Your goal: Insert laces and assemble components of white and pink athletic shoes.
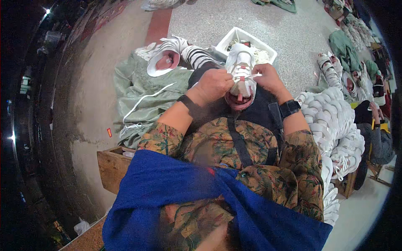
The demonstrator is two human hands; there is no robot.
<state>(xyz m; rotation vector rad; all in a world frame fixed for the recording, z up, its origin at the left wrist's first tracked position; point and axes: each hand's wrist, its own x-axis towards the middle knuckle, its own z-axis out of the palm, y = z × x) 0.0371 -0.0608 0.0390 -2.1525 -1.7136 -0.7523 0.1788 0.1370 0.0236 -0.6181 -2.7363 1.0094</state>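
the white lace-up sneaker with pink lining [240, 67] stands between both hands, its long axis running far to near, opening toward the person. left hand [214, 85] fingers seem pinched together on the thin white lace [251, 76]; right hand [268, 77] fingers clamp the sneaker's right side.

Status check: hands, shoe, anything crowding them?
Left hand and right hand both pinching thin white lace. White sneaker with pink lining held upright on lap. Second white sneaker lies apart on green cloth; nothing blocking.
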